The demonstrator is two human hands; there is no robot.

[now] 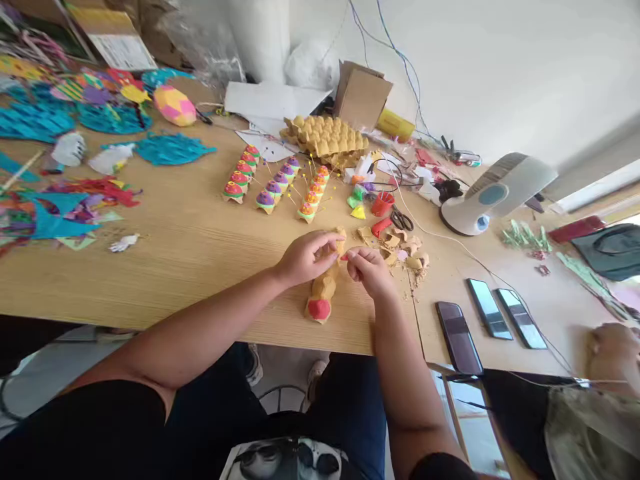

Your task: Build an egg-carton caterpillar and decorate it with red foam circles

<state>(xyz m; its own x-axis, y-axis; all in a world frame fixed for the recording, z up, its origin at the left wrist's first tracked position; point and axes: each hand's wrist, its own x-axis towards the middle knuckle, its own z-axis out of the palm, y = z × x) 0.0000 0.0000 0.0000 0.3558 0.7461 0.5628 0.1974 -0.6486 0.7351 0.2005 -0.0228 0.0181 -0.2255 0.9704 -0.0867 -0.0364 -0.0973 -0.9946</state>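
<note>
A strip cut from a tan egg carton (326, 285) lies on the table in front of me, with red modelling clay (319, 309) covering its nearest cup. My left hand (311, 256) is curled over the far part of this strip, thumb and fingertips against it. On the strip's right side, my right hand (367, 268) is closed in a pinch, a small bit of red showing at the fingertips. Farther back stand three decorated strips: a red and green one (241, 175), a purple and green one (277, 186) and an orange one (314, 195) with yellow-tipped feelers.
Carton scraps (400, 250), black-handled scissors (401, 218) and a red tub (383, 204) lie to the right. Beyond are a white fan (495, 193) and three phones (459, 337). Egg trays (325, 137) stand at the back, blue paper crafts (173, 148) at left. Another person's arm (613, 353) rests at far right.
</note>
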